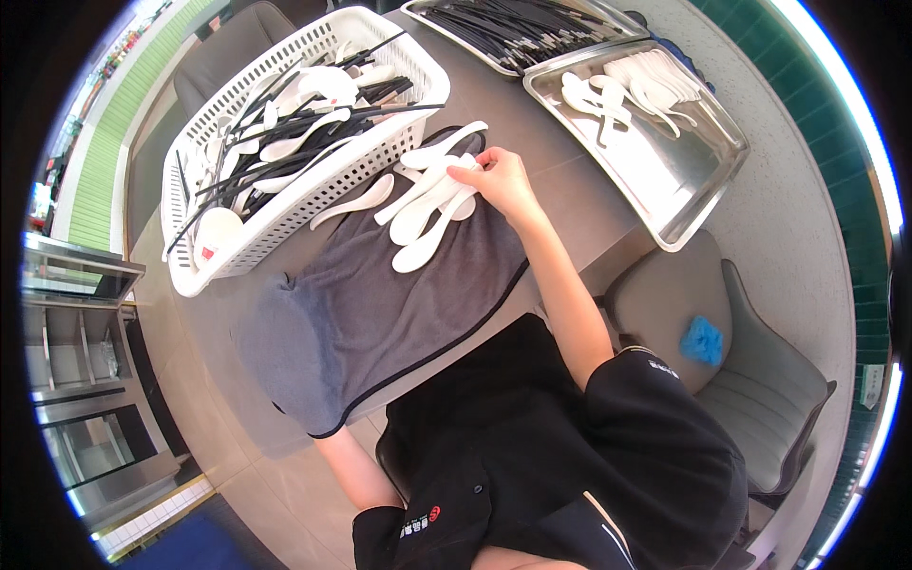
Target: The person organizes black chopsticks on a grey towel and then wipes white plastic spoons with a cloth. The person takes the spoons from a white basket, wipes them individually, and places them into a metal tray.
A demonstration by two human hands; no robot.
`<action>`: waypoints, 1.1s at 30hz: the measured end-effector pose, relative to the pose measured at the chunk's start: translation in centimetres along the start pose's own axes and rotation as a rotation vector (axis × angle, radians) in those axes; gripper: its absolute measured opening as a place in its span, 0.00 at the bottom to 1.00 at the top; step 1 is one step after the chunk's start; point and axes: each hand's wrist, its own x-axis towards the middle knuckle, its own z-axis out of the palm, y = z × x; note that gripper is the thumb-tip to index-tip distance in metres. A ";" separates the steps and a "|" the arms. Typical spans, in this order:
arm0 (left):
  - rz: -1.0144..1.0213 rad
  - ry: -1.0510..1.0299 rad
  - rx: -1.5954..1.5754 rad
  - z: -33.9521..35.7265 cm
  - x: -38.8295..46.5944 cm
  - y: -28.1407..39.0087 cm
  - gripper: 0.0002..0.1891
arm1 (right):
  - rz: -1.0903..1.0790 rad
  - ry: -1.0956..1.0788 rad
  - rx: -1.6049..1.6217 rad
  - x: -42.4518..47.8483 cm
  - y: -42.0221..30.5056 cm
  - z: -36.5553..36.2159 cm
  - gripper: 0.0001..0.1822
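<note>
Several white Chinese soup spoons (420, 214) lie in a loose pile on a grey towel (427, 299) with a dark edge. At the pile's right side, my right hand (502, 184) pinches a spoon handle between thumb and fingers. My left forearm (354, 459) reaches up from below, and the towel's left end covers my left hand, so its fingers are hidden. One more white spoon (356, 203) rests apart, left of the pile, beside the basket.
A white perforated plastic basket (335, 160) holds mixed spoons and black chopsticks. At right, a steel tray (662, 192) contains white spoons, some in a neat row. Behind it, another tray (463, 44) holds black chopsticks. A blue crumpled item (702, 340) lies on a chair (769, 399).
</note>
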 end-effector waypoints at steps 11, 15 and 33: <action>0.037 0.091 0.101 0.0 -0.9 -0.5 0.20 | -0.211 -0.105 0.635 -2.1 -4.0 0.0 0.10; -0.145 0.043 -0.346 -1.4 1.1 2.0 0.18 | -0.499 -0.474 0.291 -6.1 -8.4 2.5 0.10; 0.171 -0.086 -0.617 3.3 1.5 5.3 0.09 | -0.977 -1.040 0.071 -7.6 -10.5 -0.4 0.13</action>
